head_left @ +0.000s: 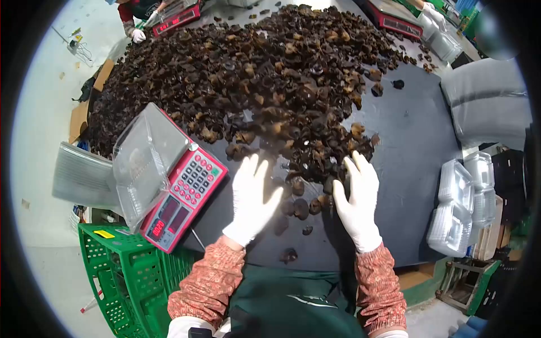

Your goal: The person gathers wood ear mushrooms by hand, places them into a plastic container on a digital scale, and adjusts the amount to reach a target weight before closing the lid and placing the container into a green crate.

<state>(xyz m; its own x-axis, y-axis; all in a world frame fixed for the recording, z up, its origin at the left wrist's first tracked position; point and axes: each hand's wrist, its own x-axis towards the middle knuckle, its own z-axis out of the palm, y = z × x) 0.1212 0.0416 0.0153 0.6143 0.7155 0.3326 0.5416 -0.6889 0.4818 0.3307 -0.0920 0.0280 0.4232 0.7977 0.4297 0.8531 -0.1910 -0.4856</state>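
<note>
A wide heap of dark brown, wet-looking pieces, like wood ear mushrooms (270, 73), spreads over the dark table (406, 141). At its near edge, my left hand (252, 200) in a white glove lies with fingers stretched and thumb apart, holding nothing. My right hand (359, 203), gloved too, has its fingers spread against the right side of the near pieces and grips none. Several loose pieces (301, 208) lie between the two hands. Left of my left hand sits a red digital scale (189, 183) with a clear plastic container (141, 166) on its tray.
Stacked clear containers (451, 208) line the table's right edge, with a larger stack (487, 101) behind. Another stack (84, 174) is at the left. A green crate (135, 265) stands below the scale. Across the table are a co-worker's gloved hand (138, 36) and two more scales.
</note>
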